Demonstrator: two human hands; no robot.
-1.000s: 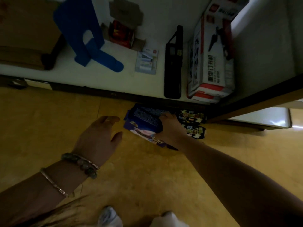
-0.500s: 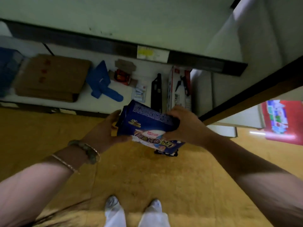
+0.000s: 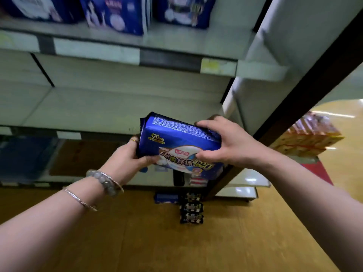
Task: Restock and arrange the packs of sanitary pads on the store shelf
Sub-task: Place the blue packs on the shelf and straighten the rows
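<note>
Grey shelf (image 3: 110,112) fills the upper left of frame, bare at mid level, w/ blue packs on the shelf above (image 3: 115,14) along the top edge & wood floor (image 3: 157,242) at the bottom. At centre I see both hands closed on one blue pad pack (image 3: 176,138), held in front of the shelf: left hand (image 3: 125,160) grips its left end, thumb on the front, right hand (image 3: 231,142) wraps the right end, fingers over the top. More packs on the floor (image 3: 191,211) sit lower centre, just below the held one.
</note>
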